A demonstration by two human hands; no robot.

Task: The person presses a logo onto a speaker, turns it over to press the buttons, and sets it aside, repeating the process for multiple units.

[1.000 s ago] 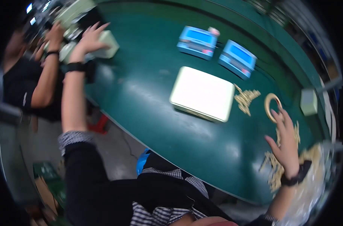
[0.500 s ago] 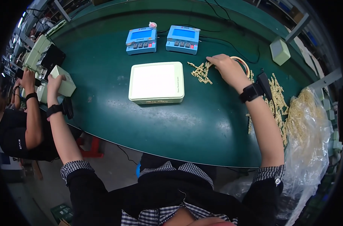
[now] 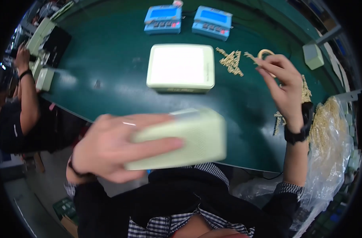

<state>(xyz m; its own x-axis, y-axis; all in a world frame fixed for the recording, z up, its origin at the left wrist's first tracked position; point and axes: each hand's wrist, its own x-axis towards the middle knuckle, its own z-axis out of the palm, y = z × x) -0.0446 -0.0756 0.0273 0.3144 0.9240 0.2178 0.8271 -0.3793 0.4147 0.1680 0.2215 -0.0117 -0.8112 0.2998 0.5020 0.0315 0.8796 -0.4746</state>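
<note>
Pale green plastic fills my left hand (image 3: 105, 148) at the lower centre of the frame: I am grasping a box (image 3: 202, 139), my fingers spread along its side, its far end pointing to the right. Both hand and box are blurred, and the box is held up in front of the near edge of the green table (image 3: 109, 87), between that edge and the camera.

At the right of the frame, my right hand (image 3: 286, 85) is raised with thumb and forefinger pinched on a small beige strip (image 3: 250, 57). Behind those fingers, partly covered by them, is a ring (image 3: 265, 52). Just left of the strip, a small pile (image 3: 231, 62) of similar beige pieces lies on the table. A black band (image 3: 304, 125) circles my right wrist.

Above the box, in the upper centre, sits a case (image 3: 181, 67) with a bright white top and pale green sides. Beyond it, at the top of the frame, two blue meters (image 3: 162, 20) stand side by side, screens facing me. Near the right rim stands a small pale block (image 3: 313, 56); below it, a clear bag (image 3: 328, 154) holds more beige pieces. At the far left, a co-worker's arm (image 3: 29, 95) reaches upward.
</note>
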